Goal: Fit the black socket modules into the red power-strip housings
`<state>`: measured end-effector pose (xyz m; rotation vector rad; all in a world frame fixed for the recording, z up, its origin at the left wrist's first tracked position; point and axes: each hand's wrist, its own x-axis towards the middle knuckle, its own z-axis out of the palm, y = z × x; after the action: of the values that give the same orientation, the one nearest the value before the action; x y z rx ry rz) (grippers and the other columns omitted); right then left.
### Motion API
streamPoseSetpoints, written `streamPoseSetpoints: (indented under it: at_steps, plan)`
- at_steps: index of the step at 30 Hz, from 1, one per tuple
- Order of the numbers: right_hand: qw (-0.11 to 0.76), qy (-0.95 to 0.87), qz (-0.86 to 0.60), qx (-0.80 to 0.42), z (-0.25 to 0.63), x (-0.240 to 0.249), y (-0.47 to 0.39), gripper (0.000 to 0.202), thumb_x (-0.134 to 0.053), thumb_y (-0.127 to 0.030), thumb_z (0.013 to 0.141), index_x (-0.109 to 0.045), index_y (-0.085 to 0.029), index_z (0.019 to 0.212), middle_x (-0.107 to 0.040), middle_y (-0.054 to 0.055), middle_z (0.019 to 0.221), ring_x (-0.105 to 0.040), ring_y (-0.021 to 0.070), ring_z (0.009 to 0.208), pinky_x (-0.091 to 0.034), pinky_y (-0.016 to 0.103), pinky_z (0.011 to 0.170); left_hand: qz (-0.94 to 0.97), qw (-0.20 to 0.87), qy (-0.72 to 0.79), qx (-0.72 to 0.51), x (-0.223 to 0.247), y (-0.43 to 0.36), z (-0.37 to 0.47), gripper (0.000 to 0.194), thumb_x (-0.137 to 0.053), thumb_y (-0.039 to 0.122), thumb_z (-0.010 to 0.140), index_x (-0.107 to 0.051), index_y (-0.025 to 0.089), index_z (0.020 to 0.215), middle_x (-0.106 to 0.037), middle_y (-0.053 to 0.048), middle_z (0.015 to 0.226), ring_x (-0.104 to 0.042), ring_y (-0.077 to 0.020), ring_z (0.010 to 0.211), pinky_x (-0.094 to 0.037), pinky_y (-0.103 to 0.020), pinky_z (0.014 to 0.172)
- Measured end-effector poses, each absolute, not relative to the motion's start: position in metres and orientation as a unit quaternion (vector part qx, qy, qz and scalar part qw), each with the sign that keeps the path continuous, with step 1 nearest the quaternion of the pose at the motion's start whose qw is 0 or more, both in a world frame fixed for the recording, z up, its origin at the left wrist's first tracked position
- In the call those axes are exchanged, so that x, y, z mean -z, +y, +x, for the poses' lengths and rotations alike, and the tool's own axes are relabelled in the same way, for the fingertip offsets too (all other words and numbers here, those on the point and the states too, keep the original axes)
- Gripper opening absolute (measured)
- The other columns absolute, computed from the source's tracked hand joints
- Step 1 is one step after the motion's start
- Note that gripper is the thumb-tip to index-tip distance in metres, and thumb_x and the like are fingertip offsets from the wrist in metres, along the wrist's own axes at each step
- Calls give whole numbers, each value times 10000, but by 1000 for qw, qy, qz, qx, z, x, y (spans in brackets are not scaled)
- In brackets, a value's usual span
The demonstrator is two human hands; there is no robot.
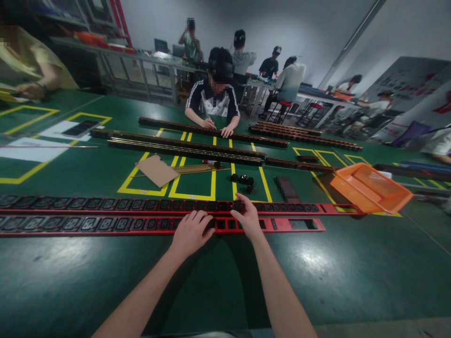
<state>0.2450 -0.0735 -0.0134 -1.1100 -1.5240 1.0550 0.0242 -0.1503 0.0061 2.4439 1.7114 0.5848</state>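
Two long red power-strip housings lie side by side across the table, both fitted with black sockets. On the near red housing, my left hand lies palm down, fingers spread over the black sockets near the middle. To its right, several square openings show in that housing, and a longer one is near its end. My right hand pinches a small black socket module between thumb and fingers, above the far red housing. Part of the module is hidden by the fingers.
Beyond the housings lie small black parts, a dark pouch-like object and brown cardboard. An orange bin stands right, by the far housing's end. Long dark strips lie farther back; a person works opposite.
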Motion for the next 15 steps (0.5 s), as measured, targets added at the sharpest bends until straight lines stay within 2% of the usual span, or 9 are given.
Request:
streamPoseSetpoints:
  at_steps: [6, 15]
  plan:
    - [445, -633, -453, -443, 244, 6, -75, 453, -740, -293, 724, -611, -242, 1155, -629, 40, 1058, -616, 203, 914, -516, 355, 837, 803, 46, 563, -191, -6, -150, 24, 293, -514, 371, 917, -601, 234, 1161, -621, -68, 1139, -547, -243, 1029, -466, -403, 876]
    - [455, -639, -438, -440, 243, 3, -76, 369, -674, -384, 818, -632, -236, 1154, -632, 45, 1037, -612, 210, 926, -505, 359, 841, 799, 52, 566, -196, -5, -150, 24, 284, -522, 358, 911, -617, 244, 1153, -618, -70, 1135, -549, -239, 1027, -464, -393, 875]
